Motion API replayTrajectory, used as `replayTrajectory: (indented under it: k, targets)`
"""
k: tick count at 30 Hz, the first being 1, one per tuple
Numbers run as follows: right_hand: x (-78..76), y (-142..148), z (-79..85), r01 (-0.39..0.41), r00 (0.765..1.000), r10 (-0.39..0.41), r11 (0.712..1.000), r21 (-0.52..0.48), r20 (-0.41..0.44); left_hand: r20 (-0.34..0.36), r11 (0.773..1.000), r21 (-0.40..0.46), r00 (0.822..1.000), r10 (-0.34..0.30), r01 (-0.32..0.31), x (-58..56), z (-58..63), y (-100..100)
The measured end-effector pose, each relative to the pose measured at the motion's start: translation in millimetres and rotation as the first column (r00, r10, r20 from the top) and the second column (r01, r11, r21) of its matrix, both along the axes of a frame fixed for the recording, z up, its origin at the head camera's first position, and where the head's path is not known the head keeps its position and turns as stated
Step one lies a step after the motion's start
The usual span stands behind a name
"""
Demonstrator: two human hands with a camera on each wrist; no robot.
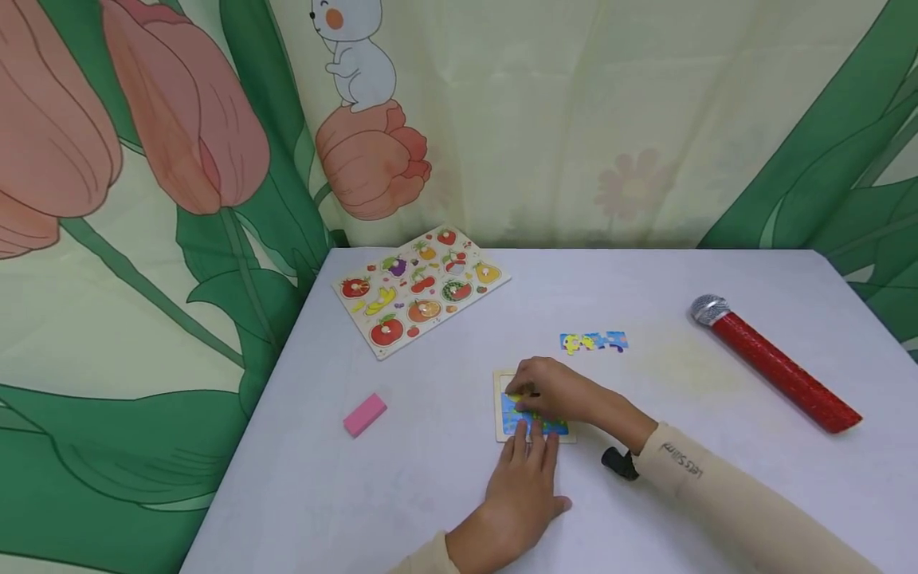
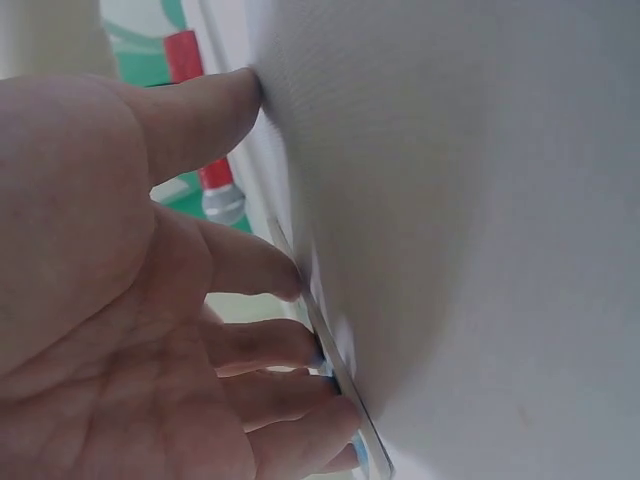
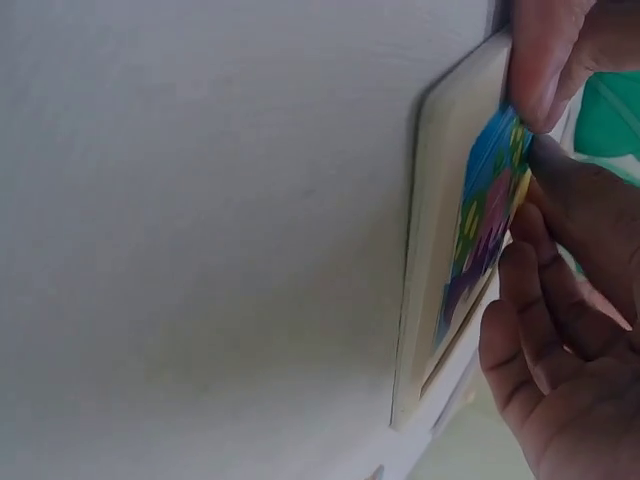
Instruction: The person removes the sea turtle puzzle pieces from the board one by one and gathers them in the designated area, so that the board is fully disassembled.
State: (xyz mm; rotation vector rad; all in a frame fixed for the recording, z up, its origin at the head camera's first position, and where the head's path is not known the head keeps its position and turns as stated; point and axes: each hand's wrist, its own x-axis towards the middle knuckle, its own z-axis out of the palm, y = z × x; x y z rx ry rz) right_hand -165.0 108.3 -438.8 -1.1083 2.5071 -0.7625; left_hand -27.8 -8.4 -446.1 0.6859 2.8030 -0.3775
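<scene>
A small wooden tray puzzle [image 1: 500,422] with a pale frame lies on the table, its blue picture partly filled in. My right hand [image 1: 555,388] is over it, thumb and index finger pinching a puzzle piece [image 1: 514,398] near the upper left; the hand hides much of the board. In the right wrist view the puzzle frame [image 3: 432,210] shows edge-on, with the right hand's fingers [image 3: 520,330] curled beside the colourful picture. My left hand [image 1: 523,494] has its fingers extended, fingertips resting on the puzzle's near edge, the thumb spread toward the tabletop.
Joined loose puzzle pieces [image 1: 594,342] lie behind the board. A fruit board [image 1: 421,291] sits at back left, a pink block [image 1: 365,415] at left. At right lies a red microphone [image 1: 778,363]. A black object [image 1: 619,463] is by the right wrist.
</scene>
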Motion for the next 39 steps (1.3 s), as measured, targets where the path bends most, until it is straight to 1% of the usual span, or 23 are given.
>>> replayTrajectory:
  k: [6,10,13,15,17,19,22,26,28,30,31,34,37,39]
  targets:
    - [2.6,-1.1,0.3,0.045,0.999,-0.045,0.999,-0.026,0.024,-0.017,1.000,0.021,1.000,-0.002,0.002,-0.4,-0.1,-0.6]
    - [2.6,-0.6,0.5,0.043,0.998,-0.042,0.998,-0.053,0.036,-0.012,1.000,0.026,1.000,0.004,-0.004,-0.8,0.3,-0.5]
    - [2.5,0.6,1.0,0.044,0.997,-0.038,0.995,-0.088,0.060,-0.003,1.000,0.029,1.000,0.010,-0.010,-1.4,0.7,-0.8]
    - [2.7,2.8,0.6,0.061,0.994,-0.050,0.991,-0.122,0.095,0.001,0.999,0.033,1.000,0.014,-0.014,-1.5,0.6,-1.0]
    - [2.6,6.8,0.9,0.095,0.988,-0.074,0.982,-0.165,0.133,0.006,0.999,0.041,1.000,0.019,-0.019,-1.8,0.7,-0.9]
    - [1.4,13.3,2.7,0.155,0.980,-0.127,0.968,-0.195,0.152,0.022,0.998,0.051,0.999,0.027,-0.028,-2.2,0.8,-0.6]
    - [-6.5,30.0,8.7,0.240,0.966,-0.212,0.947,-0.213,0.147,0.044,0.998,0.055,0.998,0.035,-0.038,-2.6,1.1,0.3]
    - [-24.0,60.3,14.0,0.333,0.939,-0.313,0.930,-0.154,0.143,0.067,0.996,0.058,0.996,0.057,-0.061,-1.8,0.1,0.3]
    - [-30.0,72.3,12.6,0.371,0.923,-0.353,0.921,-0.119,0.151,0.068,0.996,0.052,0.996,0.062,-0.066,-1.0,-0.7,-0.2]
    - [-33.7,79.8,9.0,0.393,0.914,-0.377,0.915,-0.090,0.152,0.079,0.996,0.045,0.995,0.068,-0.071,-0.6,-1.3,-0.6]
    - [-34.6,81.8,7.1,0.395,0.912,-0.380,0.915,-0.080,0.153,0.077,0.997,0.042,0.995,0.064,-0.067,-0.4,-1.7,-0.7]
    - [-35.5,83.6,3.7,0.374,0.921,-0.362,0.926,-0.060,0.143,0.081,0.997,0.041,0.995,0.059,-0.062,-0.9,-1.6,0.1]
    - [-34.7,82.1,3.5,0.354,0.932,-0.347,0.934,-0.053,0.107,0.086,0.997,0.045,0.995,0.053,-0.057,-1.6,-1.4,1.7]
    - [-34.0,80.9,3.5,0.360,0.932,-0.356,0.932,-0.046,0.071,0.091,0.997,0.046,0.994,0.052,-0.057,-1.9,-1.5,2.9]
